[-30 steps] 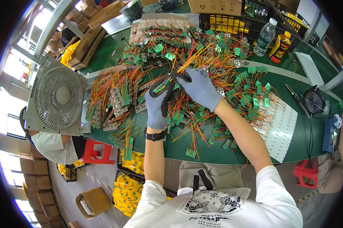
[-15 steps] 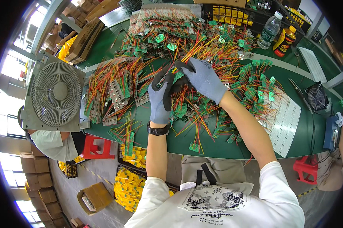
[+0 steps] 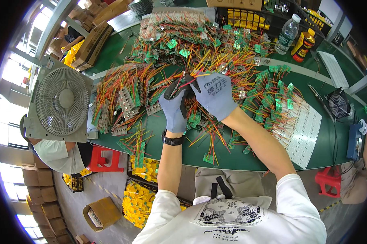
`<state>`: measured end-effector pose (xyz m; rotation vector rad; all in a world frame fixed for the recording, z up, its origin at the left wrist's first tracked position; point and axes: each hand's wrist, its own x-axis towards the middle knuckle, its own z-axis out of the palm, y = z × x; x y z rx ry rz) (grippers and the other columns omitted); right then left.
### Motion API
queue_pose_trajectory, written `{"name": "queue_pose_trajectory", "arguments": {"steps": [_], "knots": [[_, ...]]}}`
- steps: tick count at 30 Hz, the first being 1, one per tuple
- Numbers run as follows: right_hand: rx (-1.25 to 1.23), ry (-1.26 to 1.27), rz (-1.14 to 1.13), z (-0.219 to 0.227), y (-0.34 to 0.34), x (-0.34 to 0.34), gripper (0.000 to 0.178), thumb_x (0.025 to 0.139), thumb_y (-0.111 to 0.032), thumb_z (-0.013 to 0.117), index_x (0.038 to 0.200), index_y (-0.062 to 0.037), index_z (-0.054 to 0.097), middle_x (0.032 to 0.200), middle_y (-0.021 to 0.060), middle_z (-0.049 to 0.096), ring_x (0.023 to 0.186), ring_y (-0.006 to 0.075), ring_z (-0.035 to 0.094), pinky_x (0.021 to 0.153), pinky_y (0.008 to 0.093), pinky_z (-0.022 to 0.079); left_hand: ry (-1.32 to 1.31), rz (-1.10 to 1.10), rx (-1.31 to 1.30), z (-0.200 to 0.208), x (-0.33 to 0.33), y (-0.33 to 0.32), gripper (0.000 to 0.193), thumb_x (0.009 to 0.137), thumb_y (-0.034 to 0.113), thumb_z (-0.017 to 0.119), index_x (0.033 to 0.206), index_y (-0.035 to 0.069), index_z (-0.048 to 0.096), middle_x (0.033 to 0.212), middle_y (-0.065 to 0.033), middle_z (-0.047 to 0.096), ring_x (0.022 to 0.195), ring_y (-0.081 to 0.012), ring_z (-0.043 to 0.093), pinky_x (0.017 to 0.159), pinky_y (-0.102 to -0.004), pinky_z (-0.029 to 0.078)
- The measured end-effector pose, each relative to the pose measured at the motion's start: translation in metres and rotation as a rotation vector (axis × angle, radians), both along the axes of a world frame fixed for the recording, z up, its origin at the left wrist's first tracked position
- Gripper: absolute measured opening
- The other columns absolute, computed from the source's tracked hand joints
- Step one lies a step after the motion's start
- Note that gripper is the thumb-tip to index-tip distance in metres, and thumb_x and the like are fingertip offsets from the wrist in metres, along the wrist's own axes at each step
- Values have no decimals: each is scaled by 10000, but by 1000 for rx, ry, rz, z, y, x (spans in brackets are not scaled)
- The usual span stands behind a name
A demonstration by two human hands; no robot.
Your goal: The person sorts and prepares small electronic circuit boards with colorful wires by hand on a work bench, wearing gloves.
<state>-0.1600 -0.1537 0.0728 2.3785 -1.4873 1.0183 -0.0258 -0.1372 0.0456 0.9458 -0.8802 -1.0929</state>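
Note:
Both my hands wear grey-blue gloves with dark fingertips and meet over the middle of the green table [image 3: 167, 150]. My left hand [image 3: 174, 110] is closed round a small narrow circuit board [image 3: 182, 85], partly hidden by its fingers. Close against it, my right hand [image 3: 216, 96] pinches thin wires, red and yellow ones showing by its fingertips. Around and beneath both hands spreads a tangled heap of small green circuit boards [image 3: 184, 53] with red and yellow wires. Metal-studded board strips [image 3: 126, 102] lie left of my left hand.
A box fan [image 3: 62, 99] stands at the left edge. White perforated panels [image 3: 303, 134] lie at right. A clear bottle [image 3: 287, 35] and a dark yellow-capped bottle [image 3: 303, 45] stand at the far right. Crates of yellow parts [image 3: 138, 203] sit on the floor below.
My right hand has moved slightly left and down, turning so its back shows more. My left hand has shifted slightly right. Red wire now shows between the hands.

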Motion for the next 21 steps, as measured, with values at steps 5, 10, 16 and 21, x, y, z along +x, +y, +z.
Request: {"name": "queue_pose_trajectory", "arguments": {"steps": [5,10,16,21], "knots": [[38,112,-36,2,4,2,303,889,-329,570,1033,-64,588,746,60,642,637,243,629,570,356,472,-51,-33,-26,-12,7,-5,237,860,10,611,1081,-72,607,991,-99,661,823,-147,640,741,-251,509],[243,-25,-68,15,-4,-8,309,924,-394,537,893,-88,568,655,108,634,671,270,657,588,396,480,-32,-23,12,-5,4,-1,339,847,-15,614,1177,-85,594,980,-81,677,843,-128,637,752,-251,510],[391,-57,-141,36,-11,-38,423,906,-467,542,982,-52,574,762,142,671,740,325,659,698,423,499,-311,-64,116,28,0,13,380,908,41,561,1282,-25,546,973,-51,671,712,-78,624,578,-228,498],[394,-171,-137,42,-15,-50,545,906,-482,538,1235,-48,515,1010,175,672,906,317,652,796,418,503,-402,-83,104,57,4,12,346,935,70,541,1274,0,562,893,-26,659,615,-44,572,460,-230,409]]}}
